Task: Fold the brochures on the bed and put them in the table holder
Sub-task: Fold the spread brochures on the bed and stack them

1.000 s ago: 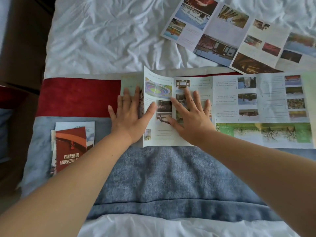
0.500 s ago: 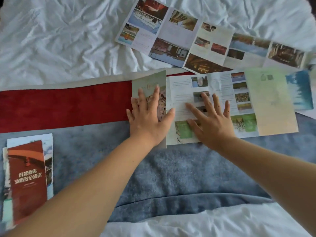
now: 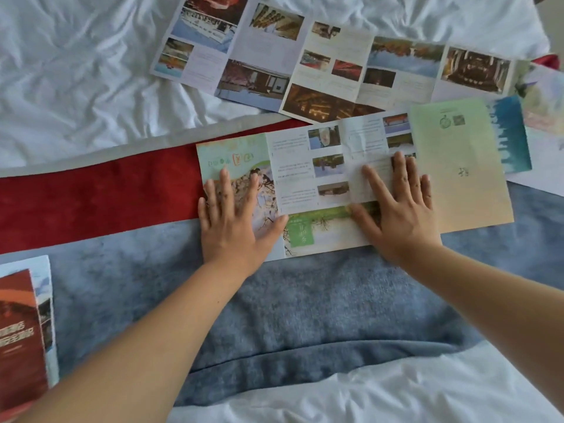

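Observation:
A long green-and-white brochure (image 3: 308,166) lies partly folded on the bed runner in the middle of the head view. My left hand (image 3: 232,221) presses flat on its folded left end, over the green cover panel. On the panels to the right my right hand (image 3: 396,209) lies flat with fingers spread. The brochure's pale green-and-cream end panel (image 3: 460,166) lies beside my right hand. A second brochure (image 3: 305,56) with many photos lies unfolded on the white sheet behind. The table holder is not in view.
Folded brochures, a red one (image 3: 18,340) on top, are stacked at the left edge on the blue runner (image 3: 305,306). A red band (image 3: 100,193) crosses the bed. More paper with a blue print (image 3: 512,138) lies at the right edge. White bedding (image 3: 76,71) surrounds everything.
The panels were folded over to the left and pressed down. My right hand slid rightwards along the brochure, the left hand stayed on the folded end. The camera shifted right.

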Tool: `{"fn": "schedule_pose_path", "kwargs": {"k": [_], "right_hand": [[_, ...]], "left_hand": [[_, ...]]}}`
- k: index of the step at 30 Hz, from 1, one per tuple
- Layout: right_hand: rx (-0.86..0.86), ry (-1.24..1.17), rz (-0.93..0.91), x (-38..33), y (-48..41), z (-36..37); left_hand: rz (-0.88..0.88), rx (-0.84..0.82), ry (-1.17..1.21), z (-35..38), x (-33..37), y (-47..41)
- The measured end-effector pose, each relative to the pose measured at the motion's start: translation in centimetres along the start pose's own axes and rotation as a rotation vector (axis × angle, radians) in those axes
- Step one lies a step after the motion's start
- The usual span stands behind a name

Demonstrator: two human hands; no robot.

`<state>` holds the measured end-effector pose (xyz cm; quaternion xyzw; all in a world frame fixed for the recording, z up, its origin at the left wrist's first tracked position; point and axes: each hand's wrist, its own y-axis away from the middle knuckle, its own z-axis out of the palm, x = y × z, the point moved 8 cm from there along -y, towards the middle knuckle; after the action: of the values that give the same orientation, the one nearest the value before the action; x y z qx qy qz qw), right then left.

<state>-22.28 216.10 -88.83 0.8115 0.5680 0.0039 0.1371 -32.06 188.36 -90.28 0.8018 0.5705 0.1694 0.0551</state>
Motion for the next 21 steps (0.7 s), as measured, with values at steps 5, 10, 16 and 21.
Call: {"fn": "schedule_pose_path", "kwargs": {"k": [5,10,16,21], "right_hand": [[0.012,-0.016,0.002,1.1,-0.1,0.6],[0.036,-0.044,0.001,1.1,-0.2,1.1],[0.050,-0.062,-0.012,1.1,-0.2,1.0],[0.029,-0.115,-0.053,1.3,0.0,0.3]], "left_hand": [[-0.025,0.016,0.127,-0.2,0.5,0.0],[-0.049,0.095,0.365,-1.3,1.3,0.2],[-0.017,0.110,0.520,-2.0,3.9,0.9],[0.036,0.074,0.560,-3.0,8.2,0.8]]}}
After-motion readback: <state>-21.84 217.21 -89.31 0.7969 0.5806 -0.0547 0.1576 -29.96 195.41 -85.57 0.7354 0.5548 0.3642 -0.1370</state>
